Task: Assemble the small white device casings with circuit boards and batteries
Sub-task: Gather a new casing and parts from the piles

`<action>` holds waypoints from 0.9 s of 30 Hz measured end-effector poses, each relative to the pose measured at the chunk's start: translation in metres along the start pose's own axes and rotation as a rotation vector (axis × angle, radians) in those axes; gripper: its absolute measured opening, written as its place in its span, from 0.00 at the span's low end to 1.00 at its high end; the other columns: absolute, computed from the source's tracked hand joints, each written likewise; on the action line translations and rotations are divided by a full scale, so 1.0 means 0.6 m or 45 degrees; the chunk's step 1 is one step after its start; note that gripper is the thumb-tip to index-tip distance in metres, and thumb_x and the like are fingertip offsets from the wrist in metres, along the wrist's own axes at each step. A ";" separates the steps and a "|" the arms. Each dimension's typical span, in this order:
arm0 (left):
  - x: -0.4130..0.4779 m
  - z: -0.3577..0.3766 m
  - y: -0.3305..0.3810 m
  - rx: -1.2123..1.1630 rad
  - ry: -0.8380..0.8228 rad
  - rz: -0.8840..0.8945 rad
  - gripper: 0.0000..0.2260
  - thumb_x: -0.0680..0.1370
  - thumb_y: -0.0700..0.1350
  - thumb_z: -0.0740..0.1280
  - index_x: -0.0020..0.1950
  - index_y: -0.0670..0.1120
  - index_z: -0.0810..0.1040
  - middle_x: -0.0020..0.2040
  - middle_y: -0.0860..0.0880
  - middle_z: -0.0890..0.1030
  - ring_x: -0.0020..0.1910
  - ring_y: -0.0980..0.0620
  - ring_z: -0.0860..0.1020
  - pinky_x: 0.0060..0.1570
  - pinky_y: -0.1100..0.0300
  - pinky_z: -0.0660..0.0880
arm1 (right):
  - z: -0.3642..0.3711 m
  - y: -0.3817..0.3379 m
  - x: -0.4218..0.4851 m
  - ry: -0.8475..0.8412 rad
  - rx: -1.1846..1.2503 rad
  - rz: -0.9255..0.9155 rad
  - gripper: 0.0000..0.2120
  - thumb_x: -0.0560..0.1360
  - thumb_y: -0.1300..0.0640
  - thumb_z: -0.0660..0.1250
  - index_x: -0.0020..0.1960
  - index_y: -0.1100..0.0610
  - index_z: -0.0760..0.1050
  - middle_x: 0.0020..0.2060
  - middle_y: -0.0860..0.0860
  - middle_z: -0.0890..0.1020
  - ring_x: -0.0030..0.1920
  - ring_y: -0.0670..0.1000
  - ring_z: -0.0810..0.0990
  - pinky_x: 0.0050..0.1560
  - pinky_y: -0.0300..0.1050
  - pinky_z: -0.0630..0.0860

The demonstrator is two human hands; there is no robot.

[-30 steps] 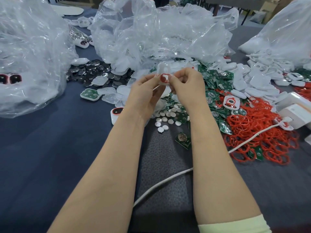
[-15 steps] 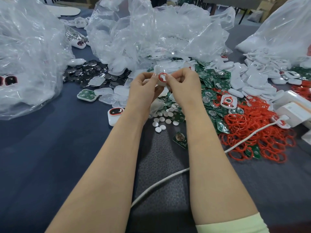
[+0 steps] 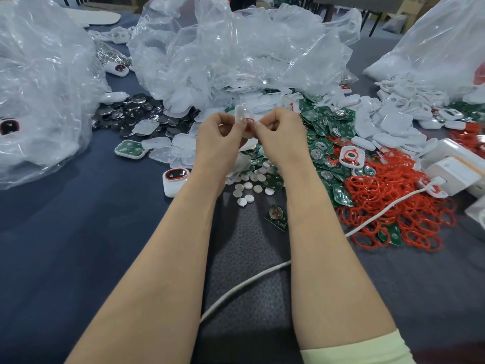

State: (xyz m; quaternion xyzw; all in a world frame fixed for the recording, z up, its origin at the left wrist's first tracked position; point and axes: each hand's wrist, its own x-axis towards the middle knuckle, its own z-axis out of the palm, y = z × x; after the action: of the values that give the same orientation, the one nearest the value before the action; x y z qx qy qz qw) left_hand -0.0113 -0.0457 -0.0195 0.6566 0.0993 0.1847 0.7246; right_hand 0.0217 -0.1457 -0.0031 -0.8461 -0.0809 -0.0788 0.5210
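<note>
L hand [image 3: 217,139] & R hand [image 3: 279,139] both pinch one white casing [image 3: 248,126] w/ red ring, fingers [image 3: 227,119] curled round it, held up over the middle of the table [image 3: 78,232]. To do it well: prob. hold casing level and press evenly round the rim so parts seat w/o popping out. Can't tell if a board's inside.

Left hand [image 3: 219,139] and right hand [image 3: 279,135] pinching a white casing [image 3: 245,122], green circuit boards [image 3: 325,132], red rings [image 3: 393,206] beside
</note>
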 end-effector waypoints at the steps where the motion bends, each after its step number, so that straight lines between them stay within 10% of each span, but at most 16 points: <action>1: -0.001 0.001 0.000 0.010 -0.003 0.014 0.06 0.80 0.41 0.66 0.51 0.38 0.75 0.43 0.44 0.84 0.47 0.49 0.84 0.53 0.57 0.79 | 0.000 0.000 0.000 0.004 -0.029 -0.004 0.06 0.75 0.56 0.69 0.42 0.57 0.74 0.37 0.50 0.78 0.37 0.47 0.74 0.35 0.36 0.68; 8: 0.003 -0.003 -0.001 0.033 -0.008 -0.002 0.05 0.80 0.41 0.65 0.47 0.40 0.78 0.42 0.45 0.83 0.48 0.47 0.83 0.54 0.56 0.79 | 0.002 -0.007 -0.006 0.074 -0.210 -0.092 0.06 0.75 0.56 0.69 0.41 0.57 0.77 0.34 0.47 0.76 0.38 0.47 0.74 0.36 0.36 0.66; 19: -0.006 -0.009 0.017 -0.542 -0.177 -0.227 0.05 0.79 0.37 0.64 0.46 0.37 0.78 0.40 0.45 0.83 0.41 0.53 0.82 0.50 0.63 0.80 | -0.010 0.002 0.000 -0.267 1.024 0.455 0.07 0.78 0.60 0.66 0.41 0.59 0.79 0.28 0.48 0.79 0.26 0.42 0.74 0.27 0.32 0.72; 27: -0.005 -0.006 0.015 -0.437 -0.110 -0.235 0.04 0.79 0.39 0.65 0.47 0.39 0.76 0.42 0.45 0.81 0.44 0.52 0.80 0.56 0.61 0.78 | 0.002 -0.004 -0.004 0.055 0.234 0.000 0.04 0.75 0.60 0.69 0.42 0.56 0.75 0.32 0.48 0.77 0.32 0.44 0.77 0.37 0.35 0.75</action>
State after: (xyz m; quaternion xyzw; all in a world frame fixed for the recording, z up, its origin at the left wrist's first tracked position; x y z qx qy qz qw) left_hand -0.0167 -0.0434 -0.0115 0.5188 0.0948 0.1034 0.8433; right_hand 0.0191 -0.1437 -0.0020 -0.7927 -0.0766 -0.0893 0.5981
